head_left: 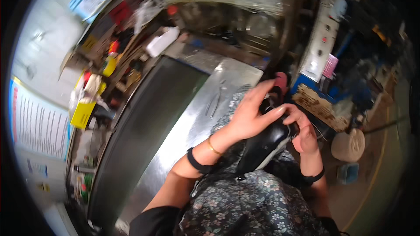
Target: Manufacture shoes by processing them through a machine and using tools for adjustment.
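Both hands are busy with one black and white object (264,146), long and shiny, held in front of the person's flowered clothes, over the near right edge of the shiny metal desk (197,118). The left hand (249,113) lies over the top of it, fingers stretched long and only lightly bent, touching its upper end. The right hand (302,131) is curled around its far side, fingers closed on it. A pink piece (281,81) pokes up just past the fingertips; I cannot tell if it is part of the same thing. The work looks like it is in the middle: the object is in the hands, not set down, and nothing looks finished. A pair of metal pliers (215,100) lies untouched on the desk.

A big white sheet with a blue rim (37,124) and rows of print hangs on the wall at the left. A yellow box (82,114) sits by the desk's left edge. A white jug (162,41) lies at the far corner. A blue and white sign (89,0) is up high. A pink card (330,65) hangs on the grey panel at the right.
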`<state>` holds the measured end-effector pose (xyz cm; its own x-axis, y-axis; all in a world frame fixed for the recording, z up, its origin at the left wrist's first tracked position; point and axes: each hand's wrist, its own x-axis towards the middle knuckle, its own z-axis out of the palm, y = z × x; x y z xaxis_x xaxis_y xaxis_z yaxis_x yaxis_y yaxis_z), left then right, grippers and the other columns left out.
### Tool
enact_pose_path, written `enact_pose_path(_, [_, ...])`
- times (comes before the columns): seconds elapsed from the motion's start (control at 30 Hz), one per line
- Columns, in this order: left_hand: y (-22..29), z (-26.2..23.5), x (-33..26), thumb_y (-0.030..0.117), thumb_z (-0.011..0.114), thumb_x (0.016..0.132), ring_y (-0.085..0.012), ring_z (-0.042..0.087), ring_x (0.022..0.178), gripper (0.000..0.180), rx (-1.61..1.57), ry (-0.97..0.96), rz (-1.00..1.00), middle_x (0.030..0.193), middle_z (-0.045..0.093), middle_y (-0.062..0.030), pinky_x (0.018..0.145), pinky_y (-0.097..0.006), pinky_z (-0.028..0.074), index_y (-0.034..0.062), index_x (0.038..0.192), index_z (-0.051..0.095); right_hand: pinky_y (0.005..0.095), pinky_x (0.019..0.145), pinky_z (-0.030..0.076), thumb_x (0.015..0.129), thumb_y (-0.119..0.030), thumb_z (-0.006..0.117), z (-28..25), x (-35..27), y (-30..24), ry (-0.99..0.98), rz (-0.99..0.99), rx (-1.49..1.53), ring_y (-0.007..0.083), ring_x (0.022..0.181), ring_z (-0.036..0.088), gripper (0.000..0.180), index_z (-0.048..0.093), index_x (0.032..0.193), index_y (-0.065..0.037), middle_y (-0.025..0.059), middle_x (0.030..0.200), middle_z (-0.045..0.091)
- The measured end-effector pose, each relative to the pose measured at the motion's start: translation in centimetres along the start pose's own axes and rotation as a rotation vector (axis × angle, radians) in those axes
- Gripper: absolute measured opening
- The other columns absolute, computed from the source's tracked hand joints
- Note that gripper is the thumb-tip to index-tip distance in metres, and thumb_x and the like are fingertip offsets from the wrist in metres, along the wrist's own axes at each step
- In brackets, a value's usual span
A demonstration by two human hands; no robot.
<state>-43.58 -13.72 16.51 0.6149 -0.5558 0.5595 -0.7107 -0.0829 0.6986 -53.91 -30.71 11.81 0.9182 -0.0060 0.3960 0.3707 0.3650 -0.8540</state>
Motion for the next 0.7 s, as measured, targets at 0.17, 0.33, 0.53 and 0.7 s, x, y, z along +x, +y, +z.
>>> enact_pose_path(0.17, [2.7, 4.3, -2.4, 0.041, 0.052, 0.099, -0.0405, 0.067, 0.086, 0.045, 0.072, -0.464, -0.380, 0.090, 0.067, -0.0251, 0.074, -0.044, 0.054, 0.0005, 0.120, 0.052, 0.0326, 0.105, 0.034, 0.089, -0.041, 0.071, -2.8, -2.6, -4.5, 0.085, 0.308, -0.076, 0.0175, 0.122, 0.044, 0.070, 0.039, 0.139, -0.003, 0.0080, 0.134, 0.045])
enact_pose_path(0.33, [1.5, 7.4, -1.9, 0.039, 0.054, 0.099, -0.0437, 0.064, 0.099, 0.050, -0.150, -0.719, 0.057, 0.117, 0.064, -0.0257, 0.082, -0.047, 0.054, 0.0016, 0.132, 0.051, 0.0347, 0.102, 0.043, 0.083, -0.032, 0.070, -6.7, -10.4, -6.7, 0.197, 0.885, 0.042, 0.0216, 0.118, 0.057, 0.069, 0.046, 0.140, 0.000, 0.0095, 0.129, 0.060])
enact_pose_path(0.53, [-11.7, 0.8, -0.6, 0.018, 0.069, 0.087, -0.0358, 0.060, 0.114, 0.034, 0.036, -0.147, -0.316, 0.118, 0.065, -0.0199, 0.098, -0.042, 0.048, 0.0031, 0.118, 0.064, 0.0411, 0.096, 0.051, 0.088, -0.045, 0.052, -6.1, -21.8, -0.3, 0.715, 0.566, 0.300, 0.0266, 0.111, 0.064, 0.063, 0.057, 0.128, 0.003, 0.0173, 0.122, 0.065])
enact_pose_path(0.7, [-25.6, -2.5, -9.3, 0.036, 0.066, 0.088, -0.0428, 0.043, 0.132, 0.056, 0.809, -0.235, -0.390, 0.145, 0.045, -0.0233, 0.109, -0.050, 0.036, 0.0039, 0.132, 0.055, 0.0360, 0.095, 0.050, 0.093, -0.040, 0.054, -7.1, -15.9, 3.7, 0.646, 0.220, -0.202, 0.0236, 0.111, 0.063, 0.052, 0.059, 0.127, 0.000, 0.0151, 0.120, 0.065])
